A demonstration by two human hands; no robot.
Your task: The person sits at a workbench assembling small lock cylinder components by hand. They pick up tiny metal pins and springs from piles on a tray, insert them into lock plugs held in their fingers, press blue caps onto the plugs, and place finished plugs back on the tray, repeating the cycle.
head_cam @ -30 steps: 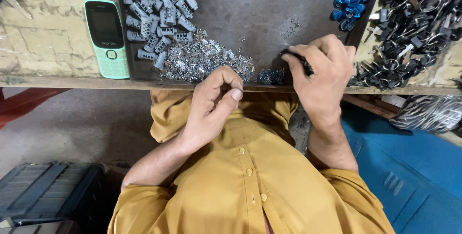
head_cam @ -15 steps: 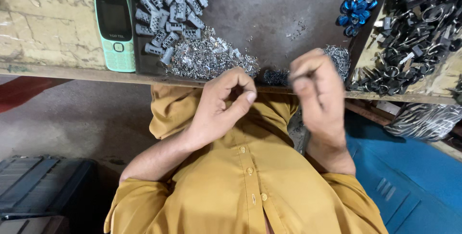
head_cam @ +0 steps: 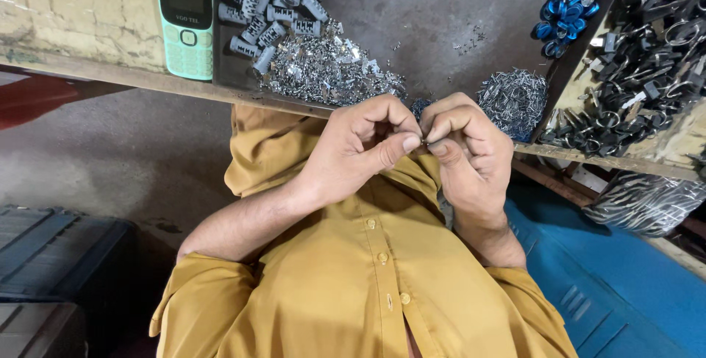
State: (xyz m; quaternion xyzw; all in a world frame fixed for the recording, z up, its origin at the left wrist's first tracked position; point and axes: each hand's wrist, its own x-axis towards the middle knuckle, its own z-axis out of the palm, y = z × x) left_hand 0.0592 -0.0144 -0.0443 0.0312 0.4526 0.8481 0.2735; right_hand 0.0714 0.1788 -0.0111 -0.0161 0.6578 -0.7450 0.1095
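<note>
- The left hand (head_cam: 360,144) and right hand (head_cam: 467,148) meet fingertip to fingertip just off the counter (head_cam: 95,27) edge, both pinched closed on a tiny metal part (head_cam: 424,139), too small to identify.
- Behind them on the dark tray: a heap of silver metal bits (head_cam: 327,71) and a wire-clip pile (head_cam: 512,99).
- A mint-green phone (head_cam: 185,16) lies well to the left.

The person wore a mustard-yellow shirt (head_cam: 368,284) with a row of small round buttons (head_cam: 381,257) down the front. The sleeves (head_cam: 198,284) were rolled up, and both forearms were bare.
</note>
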